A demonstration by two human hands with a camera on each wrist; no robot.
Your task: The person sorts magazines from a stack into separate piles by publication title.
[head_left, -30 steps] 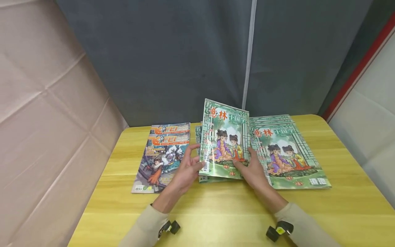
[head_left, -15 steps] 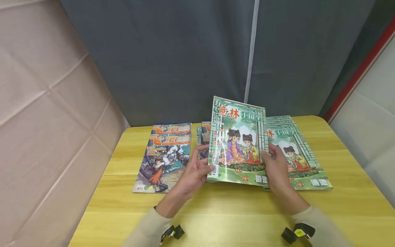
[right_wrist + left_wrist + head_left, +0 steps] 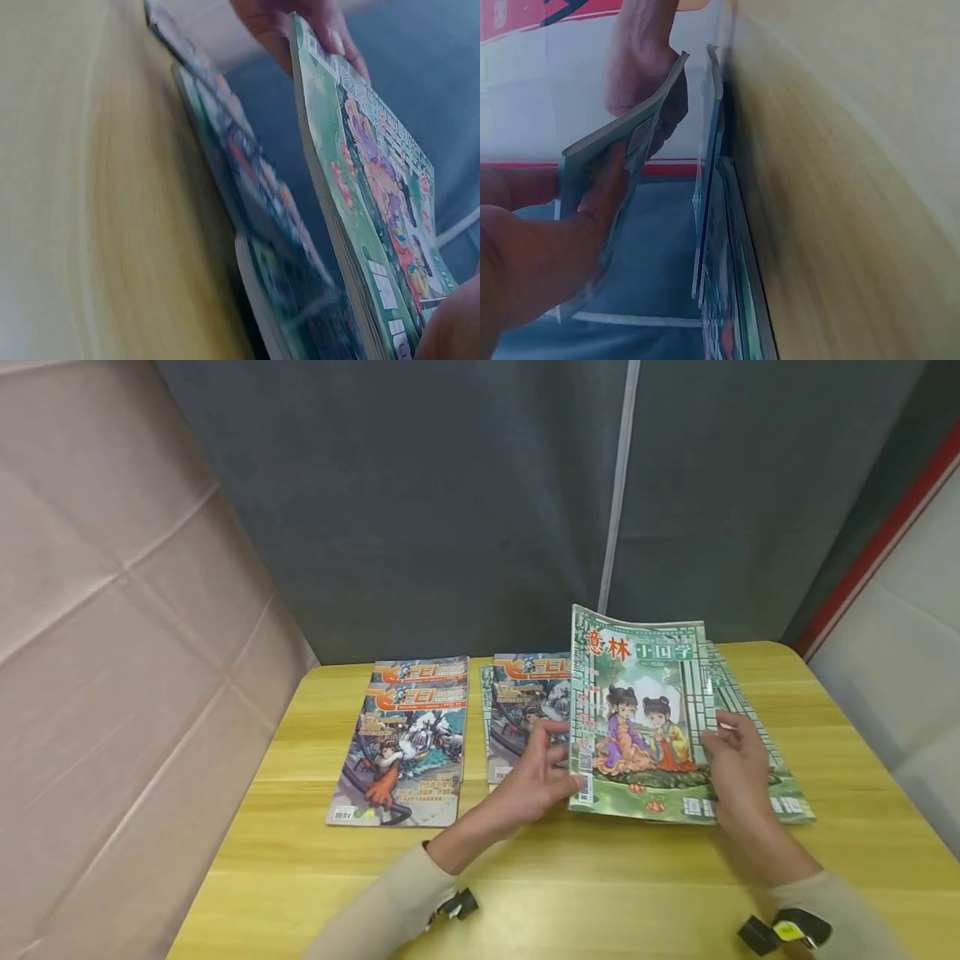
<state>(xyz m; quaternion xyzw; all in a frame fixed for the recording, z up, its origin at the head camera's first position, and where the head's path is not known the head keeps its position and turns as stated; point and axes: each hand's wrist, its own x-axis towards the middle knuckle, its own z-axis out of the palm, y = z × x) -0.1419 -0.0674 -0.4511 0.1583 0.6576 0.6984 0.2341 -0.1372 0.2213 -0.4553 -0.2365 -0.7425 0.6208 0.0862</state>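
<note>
L hand (image 3: 536, 777) holds the left edge of a green 意林小国学 mag (image 3: 637, 718) near its near-left corner, thumb on the cover side, other fingers at the edge & behind. R hand (image 3: 738, 768) grips the same mag's right edge, thumb on the front, so it's held btwn both hands. Mag is right of centre, raised off the table (image 3: 570, 885) & tilted; both wrist views show a gap below it. Cover faces up: red & white title chars, two drawn figures in purple & yellow robes, red lotus shapes at the near end.

Partly hidden under it, at right: a stack of matching green mags (image 3: 772, 768), right side showing, count unclear from here. Just left of the held mag, mid-table: an orange-titled FEI mag (image 3: 517, 714), partly covered, w/ a green mag edge (image 3: 486, 697) poking out on its left. Far left on the table: a pile of FEI mags (image 3: 408, 760), nearer one overlapping the farther, whose title strip shows.

Table is yellow wood-grain. Far side: dark grey curtain (image 3: 420, 518) w/ a pale vert. strip (image 3: 619, 485). Pinkish creased sheet (image 3: 112, 635) at left; white panel (image 3: 926, 635) w/ red band (image 3: 870, 560) at right. Beige sleeves (image 3: 390, 906), a small black cam (image 3: 459, 906) at each wrist.
</note>
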